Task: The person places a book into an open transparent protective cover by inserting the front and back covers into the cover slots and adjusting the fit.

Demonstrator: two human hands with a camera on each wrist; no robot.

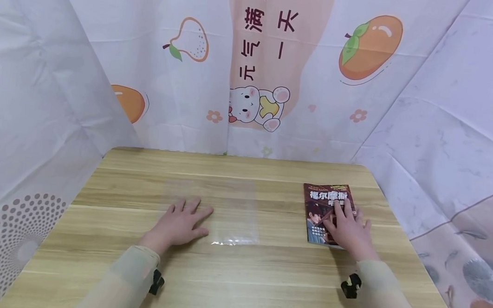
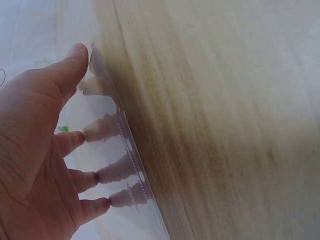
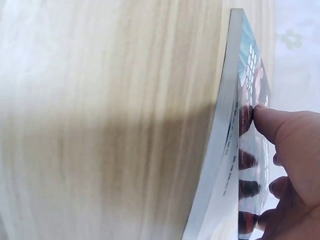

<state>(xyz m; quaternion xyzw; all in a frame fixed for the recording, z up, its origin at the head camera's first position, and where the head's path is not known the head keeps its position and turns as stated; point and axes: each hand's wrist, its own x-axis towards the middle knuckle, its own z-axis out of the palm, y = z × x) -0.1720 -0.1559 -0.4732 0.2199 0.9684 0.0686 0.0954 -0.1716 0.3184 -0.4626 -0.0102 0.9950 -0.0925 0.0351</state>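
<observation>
A clear plastic sleeve (image 1: pixel 234 218) lies flat on the wooden table, left of centre, its near edge catching the light. My left hand (image 1: pixel 182 222) is spread over its left part, fingertips resting on the shiny film (image 2: pixel 112 142) in the left wrist view. Toward the right of the table lies a thin book (image 1: pixel 316 209) with a dark red cover and large white characters. My right hand (image 1: pixel 350 227) rests on its cover with fingers spread. In the right wrist view the book (image 3: pixel 212 165) shows its page edges, the cover slightly lifted from the pages.
The wooden table (image 1: pixel 240 279) ends at a white curtain (image 1: pixel 150 70) printed with fruit and characters. Pale cloths hang along the left side (image 1: pixel 36 96) and right side (image 1: pixel 453 113). A small black device (image 1: pixel 351 286) sits at the right wrist.
</observation>
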